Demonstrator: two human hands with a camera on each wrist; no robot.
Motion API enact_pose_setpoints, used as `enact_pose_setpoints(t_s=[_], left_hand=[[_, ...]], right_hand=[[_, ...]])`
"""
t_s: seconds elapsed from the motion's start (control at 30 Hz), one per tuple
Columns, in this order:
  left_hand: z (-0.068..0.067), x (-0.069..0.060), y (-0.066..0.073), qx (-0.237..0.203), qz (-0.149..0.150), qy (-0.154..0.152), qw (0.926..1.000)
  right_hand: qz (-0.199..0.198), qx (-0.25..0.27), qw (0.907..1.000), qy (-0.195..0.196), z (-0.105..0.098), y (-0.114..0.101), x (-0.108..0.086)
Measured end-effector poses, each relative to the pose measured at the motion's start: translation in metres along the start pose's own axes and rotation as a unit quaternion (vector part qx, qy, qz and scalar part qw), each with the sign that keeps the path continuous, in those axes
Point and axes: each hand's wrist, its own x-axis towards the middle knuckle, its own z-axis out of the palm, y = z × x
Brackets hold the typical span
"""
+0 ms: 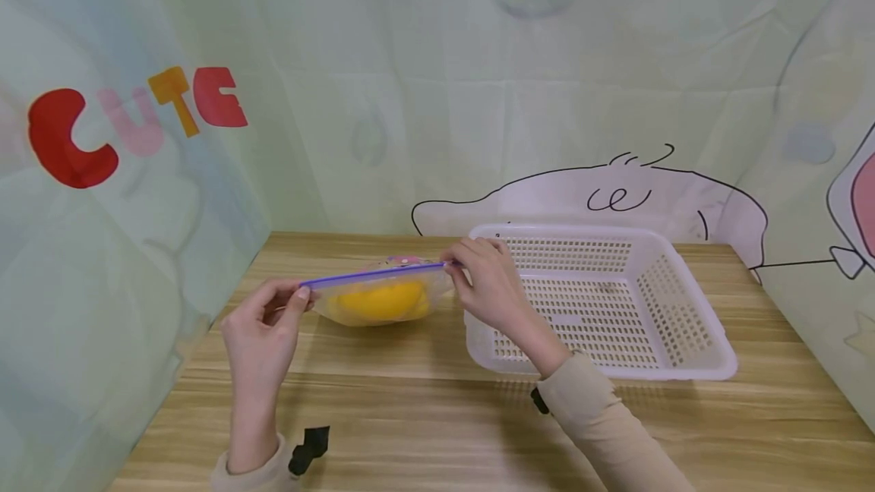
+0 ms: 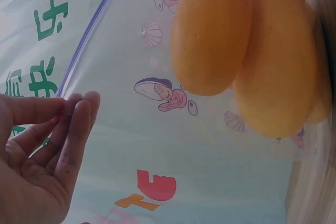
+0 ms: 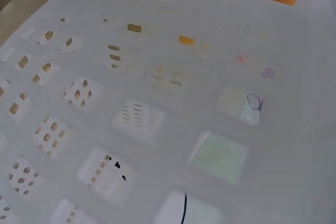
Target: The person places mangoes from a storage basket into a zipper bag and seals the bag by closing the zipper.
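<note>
A clear zip bag with a purple zip edge and small cartoon prints hangs between both hands, just above the table. Several yellow mangoes lie inside; the left wrist view shows one small mango beside a longer mango. My left hand pinches the left end of the zip between thumb and fingers. At the other end, my right hand pinches the zip corner, close to the basket's left rim. The right wrist view is filled by the basket's wall, which hides that hand.
A white perforated plastic basket stands right of the bag on the wood-grain table. Printed fabric surrounds the table at the back and sides. Black straps hang by the sleeves.
</note>
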Motion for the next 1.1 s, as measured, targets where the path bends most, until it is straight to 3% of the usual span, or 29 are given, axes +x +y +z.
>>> enact_pose_setpoints(t_s=[1.1], left_hand=[[-0.0012,-0.0003,-0.0016,-0.006,-0.006,-0.003,1.0000]], right_hand=[[0.011,-0.002,0.9999,0.000,-0.0041,0.0092,-0.0050]])
